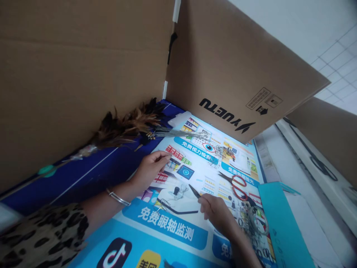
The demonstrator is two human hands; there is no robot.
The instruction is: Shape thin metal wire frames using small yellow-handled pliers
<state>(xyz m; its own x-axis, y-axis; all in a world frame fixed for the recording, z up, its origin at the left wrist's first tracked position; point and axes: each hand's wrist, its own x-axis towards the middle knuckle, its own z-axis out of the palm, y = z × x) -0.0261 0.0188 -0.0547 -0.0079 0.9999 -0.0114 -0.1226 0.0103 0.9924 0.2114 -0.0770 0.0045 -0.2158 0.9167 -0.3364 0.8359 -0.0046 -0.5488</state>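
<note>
My left hand (150, 169) rests on a printed poster (167, 227) covering the table, its fingers pinched on something thin that I cannot make out. A silver bangle (118, 197) circles that wrist. My right hand (216, 212) is closed on a dark slim tool (194, 191) whose tip points up and left. A bundle of thin metal wires (181, 133) lies beyond the left hand. Red-handled scissors (237, 186) lie just right of the right hand.
Tall cardboard panels (83, 74) wall the workspace at the back and right. Brown feathers (125, 126) lie along the left panel on a blue surface. A teal box (281, 223) sits at the right, with small metal rings (256, 223) beside it.
</note>
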